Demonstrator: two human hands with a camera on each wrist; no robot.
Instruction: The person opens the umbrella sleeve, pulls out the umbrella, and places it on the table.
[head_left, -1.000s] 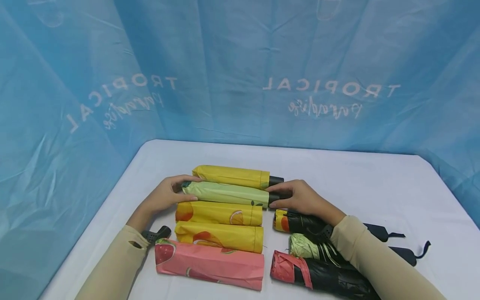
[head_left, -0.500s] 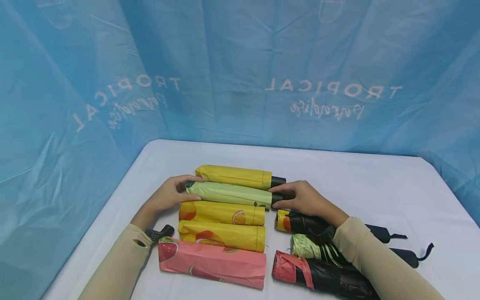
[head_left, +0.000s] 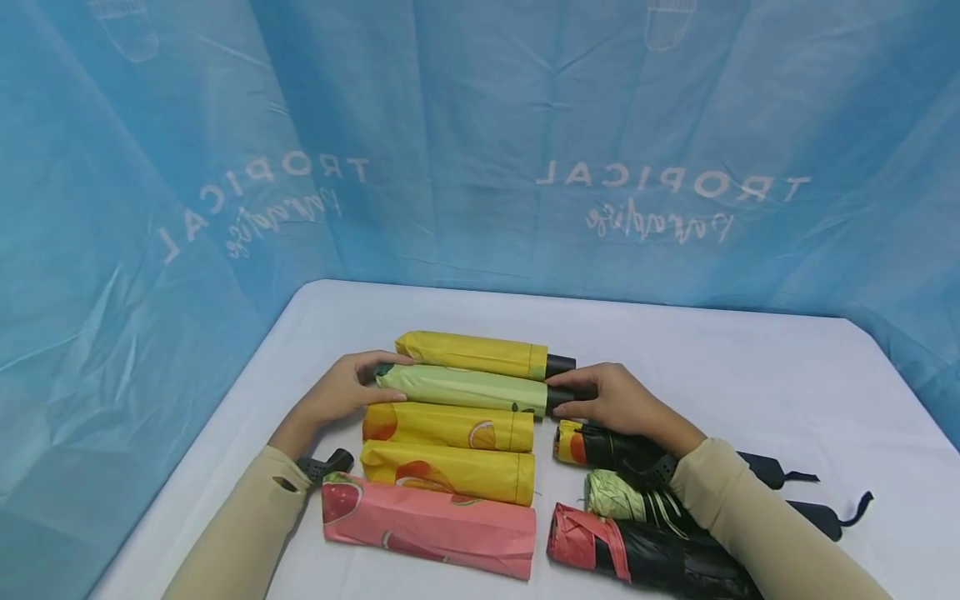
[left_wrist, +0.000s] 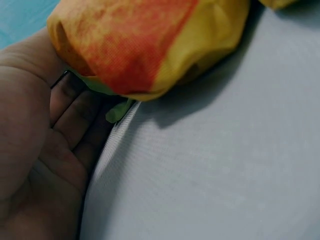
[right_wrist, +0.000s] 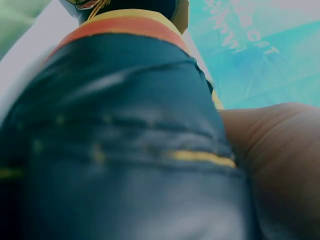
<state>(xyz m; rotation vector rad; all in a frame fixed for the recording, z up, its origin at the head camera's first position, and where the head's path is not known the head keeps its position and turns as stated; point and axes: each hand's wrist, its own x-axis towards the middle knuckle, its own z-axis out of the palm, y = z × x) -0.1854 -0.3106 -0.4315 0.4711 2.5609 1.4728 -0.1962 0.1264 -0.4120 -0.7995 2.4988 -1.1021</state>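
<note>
On the white desk (head_left: 712, 358), the left hand (head_left: 347, 385) and right hand (head_left: 617, 400) grip the green-sleeved umbrella (head_left: 468, 389) by opposite ends, where light, even pressure should keep it straight without creasing.

On the tabletop (head_left: 712, 358), five sleeved bundles (head_left: 435, 427) lie one before another, nearer the left edge than the right. My left hand (head_left: 337, 390) and right hand (head_left: 618, 404) flank the second bundle (head_left: 465, 388) from the back; right of the front three, partly beneath my right forearm (head_left: 772, 517), lie three rolls (head_left: 615, 496).
</note>
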